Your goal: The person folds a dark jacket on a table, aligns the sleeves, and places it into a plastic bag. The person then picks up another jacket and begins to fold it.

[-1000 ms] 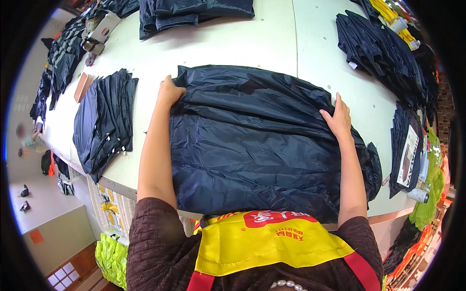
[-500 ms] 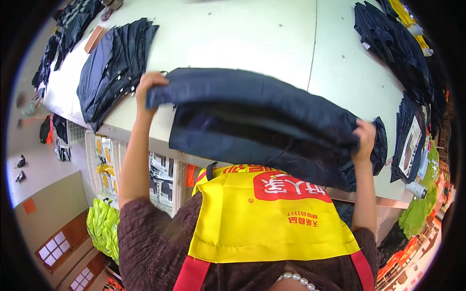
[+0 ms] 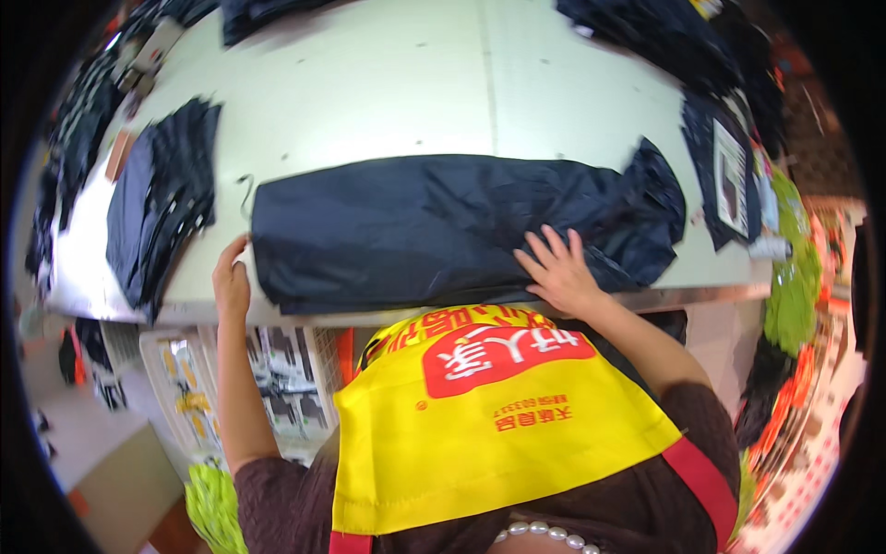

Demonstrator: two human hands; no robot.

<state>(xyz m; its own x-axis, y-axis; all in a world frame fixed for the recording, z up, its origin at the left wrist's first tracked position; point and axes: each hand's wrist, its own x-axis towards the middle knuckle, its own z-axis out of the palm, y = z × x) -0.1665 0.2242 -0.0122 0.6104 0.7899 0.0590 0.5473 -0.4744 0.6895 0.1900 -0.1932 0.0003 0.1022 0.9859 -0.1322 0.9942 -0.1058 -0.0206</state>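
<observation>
A dark navy garment of thin, smooth fabric (image 3: 388, 235) lies folded into a long strip along the near edge of the table. Its right end is bunched and crumpled. My right hand (image 3: 561, 275) rests flat on its lower right part, fingers spread. At the garment's left end is my left hand (image 3: 233, 280), its fingers curled with the tips close to the fabric edge. Whether any cloth is between those fingers is hidden. A thin dark cord loop (image 3: 245, 192) sticks out by the upper left corner.
The white table (image 3: 369, 102) carries a stack of dark garments (image 3: 161, 208) at left and more dark piles (image 3: 655, 42) at far right. A dark packet with a pale label (image 3: 729, 180) lies at right. Below the left edge stand white crates (image 3: 323, 369) with packaged items.
The garment, held raised between both hands before, now lies flat on the table. My right hand has let go and moved left onto it; my left hand has come down and left.
</observation>
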